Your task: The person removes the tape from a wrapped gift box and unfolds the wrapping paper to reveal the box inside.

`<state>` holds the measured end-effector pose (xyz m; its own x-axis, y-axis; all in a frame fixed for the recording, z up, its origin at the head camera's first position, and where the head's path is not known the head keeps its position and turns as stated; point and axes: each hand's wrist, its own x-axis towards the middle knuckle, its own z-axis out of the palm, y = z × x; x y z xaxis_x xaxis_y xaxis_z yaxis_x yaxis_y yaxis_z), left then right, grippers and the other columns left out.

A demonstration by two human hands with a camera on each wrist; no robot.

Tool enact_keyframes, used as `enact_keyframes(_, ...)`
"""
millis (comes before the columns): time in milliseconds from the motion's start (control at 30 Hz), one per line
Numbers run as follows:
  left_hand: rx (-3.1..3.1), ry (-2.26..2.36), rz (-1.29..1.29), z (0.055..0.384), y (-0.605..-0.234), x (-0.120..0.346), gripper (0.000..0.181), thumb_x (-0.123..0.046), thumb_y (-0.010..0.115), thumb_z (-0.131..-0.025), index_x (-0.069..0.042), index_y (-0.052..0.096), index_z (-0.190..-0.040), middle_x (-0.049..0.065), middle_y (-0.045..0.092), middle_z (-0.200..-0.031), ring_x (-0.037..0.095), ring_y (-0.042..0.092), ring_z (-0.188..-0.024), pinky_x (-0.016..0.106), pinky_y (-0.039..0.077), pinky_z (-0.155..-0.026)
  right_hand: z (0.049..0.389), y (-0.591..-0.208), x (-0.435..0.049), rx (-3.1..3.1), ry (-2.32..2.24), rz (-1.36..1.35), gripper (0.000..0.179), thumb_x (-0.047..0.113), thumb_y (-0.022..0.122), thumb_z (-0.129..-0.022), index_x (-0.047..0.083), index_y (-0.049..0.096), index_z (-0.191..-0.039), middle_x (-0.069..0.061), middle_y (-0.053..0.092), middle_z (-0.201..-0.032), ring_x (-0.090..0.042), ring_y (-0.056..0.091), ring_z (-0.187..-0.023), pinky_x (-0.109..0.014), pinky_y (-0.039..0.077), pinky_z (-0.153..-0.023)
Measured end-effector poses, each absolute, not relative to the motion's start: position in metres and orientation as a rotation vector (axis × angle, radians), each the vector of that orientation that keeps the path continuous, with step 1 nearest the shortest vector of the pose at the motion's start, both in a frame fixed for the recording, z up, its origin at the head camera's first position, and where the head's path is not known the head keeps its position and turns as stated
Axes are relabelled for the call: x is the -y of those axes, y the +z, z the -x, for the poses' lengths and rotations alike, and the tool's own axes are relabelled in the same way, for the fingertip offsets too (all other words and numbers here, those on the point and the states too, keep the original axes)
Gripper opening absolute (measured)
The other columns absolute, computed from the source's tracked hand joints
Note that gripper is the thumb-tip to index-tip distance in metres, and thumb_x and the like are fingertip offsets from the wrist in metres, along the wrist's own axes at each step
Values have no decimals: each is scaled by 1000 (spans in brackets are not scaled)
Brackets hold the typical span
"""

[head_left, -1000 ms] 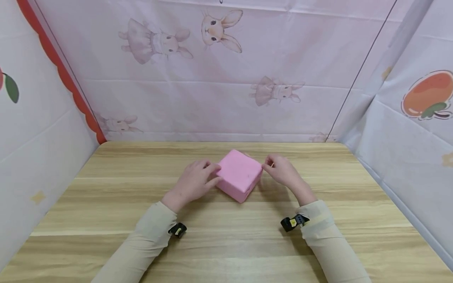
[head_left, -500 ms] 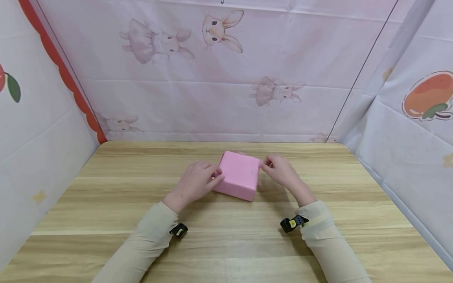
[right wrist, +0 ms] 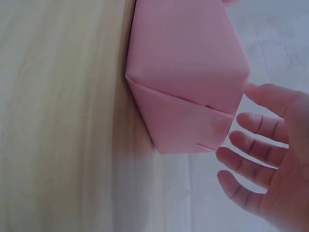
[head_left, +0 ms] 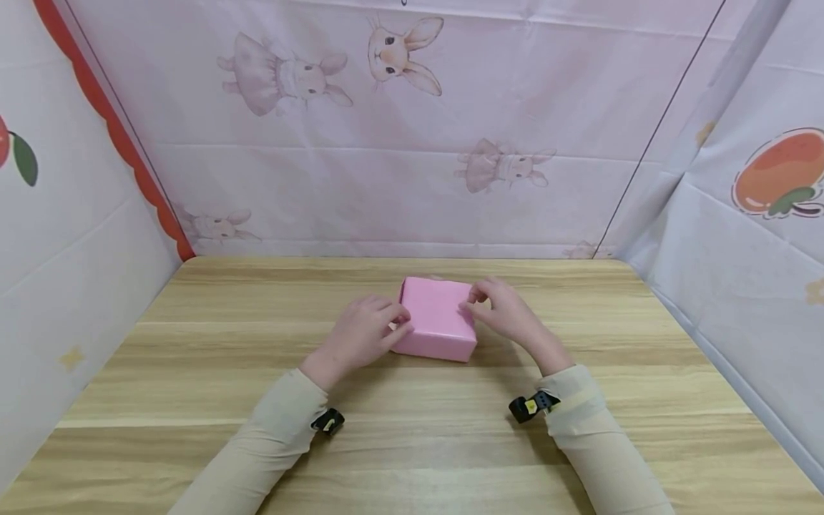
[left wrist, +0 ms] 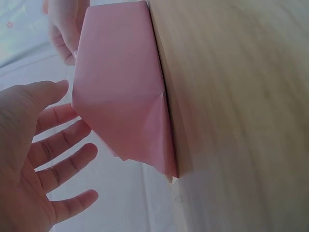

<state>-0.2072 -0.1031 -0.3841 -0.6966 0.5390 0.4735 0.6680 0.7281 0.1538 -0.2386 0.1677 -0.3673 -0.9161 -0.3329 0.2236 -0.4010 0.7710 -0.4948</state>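
Observation:
A pink paper-wrapped box lies flat on the wooden table, its long side toward me. My left hand is at the box's left side with its fingertips against it. My right hand reaches over the right top edge and touches the paper. In the left wrist view the left hand has its fingers spread and straight beside the box's folded end. The right wrist view shows the right hand spread the same way by the other folded end.
Cloth walls printed with rabbits and fruit close in the table at the back and on both sides. Bare wood runs all round the box. Each beige sleeve carries a small black wrist camera.
The box has turned on the table from corner-toward-me to side-toward-me. Both hands followed it, and the right fingers have come onto its top edge.

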Motion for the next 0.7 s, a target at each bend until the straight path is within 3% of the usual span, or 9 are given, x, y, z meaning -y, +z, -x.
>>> enact_keyframes(400, 2492, -470, 1052, 203, -382, 99, 13, -31, 69, -91, -19, 71, -95, -6, 71, -89, 11, 62, -85, 32, 50, -83, 236, -368, -167, 2793, 812, -643, 13, 19, 70, -89, 10, 62, -84, -8, 59, -102, -31, 59, -99, -43, 50, -86)
enact_keyframes(700, 2505, -470, 1056, 199, -382, 98, 13, -27, 70, -89, -17, 70, -97, -4, 69, -93, 16, 60, -92, 36, 49, -90, 235, -370, -167, 2803, 784, -603, 12, 16, 70, -90, 10, 62, -83, -11, 60, -106, -28, 58, -102, -44, 50, -88)
